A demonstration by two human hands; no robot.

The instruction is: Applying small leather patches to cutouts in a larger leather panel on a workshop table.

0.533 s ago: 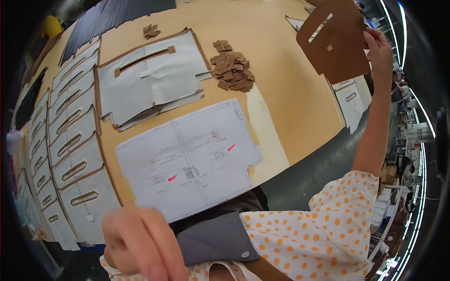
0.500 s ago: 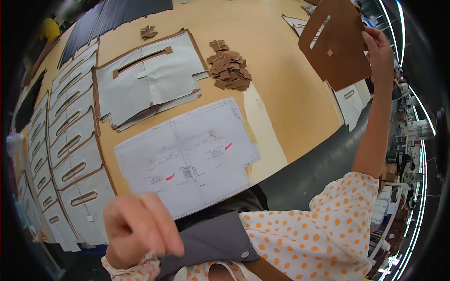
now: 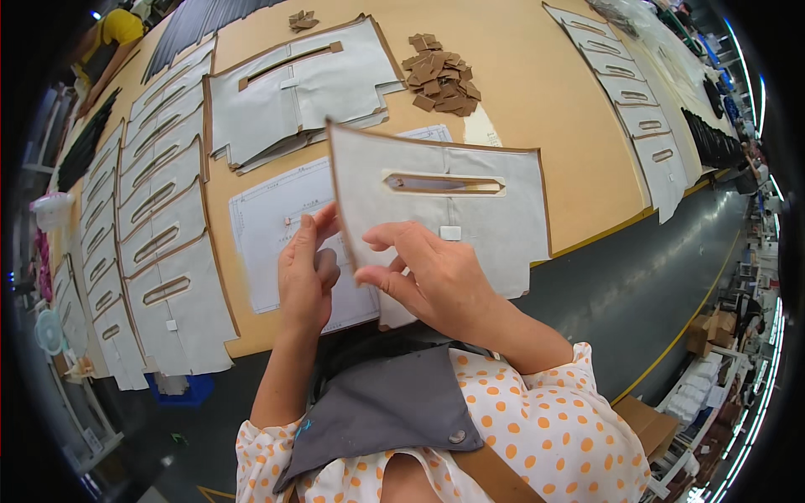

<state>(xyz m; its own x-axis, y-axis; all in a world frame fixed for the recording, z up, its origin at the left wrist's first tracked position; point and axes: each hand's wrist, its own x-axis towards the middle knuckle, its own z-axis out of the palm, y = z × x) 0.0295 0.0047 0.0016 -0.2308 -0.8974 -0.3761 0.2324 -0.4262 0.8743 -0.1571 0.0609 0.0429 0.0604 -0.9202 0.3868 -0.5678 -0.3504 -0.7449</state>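
A pale grey panel (image 3: 495,225) with brown edging and a long slot stands tilted before me, partly over the printed drawing sheet (image 3: 270,251). A small white square is stuck below its slot. My left hand (image 3: 307,272) is at the panel's left edge, its fingertips closed there and partly hidden behind it. In front of the panel, my right hand (image 3: 432,272) has thumb and forefinger apart near that same edge, with nothing visible between them. Behind the panel lies a stack of similar grey panels (image 3: 335,92), a brown slot strip on top.
Rows of overlapping slotted panels lie at left (image 3: 172,260) and right (image 3: 633,96). A heap of small brown pieces (image 3: 440,75) sits at the back, with a smaller pile (image 3: 303,21) left of it. A person in yellow (image 3: 117,33) stands at far left.
The panel came from the far right to in front of me, its grey side now showing instead of brown. My right hand came in with it; my left hand moved up to its edge.
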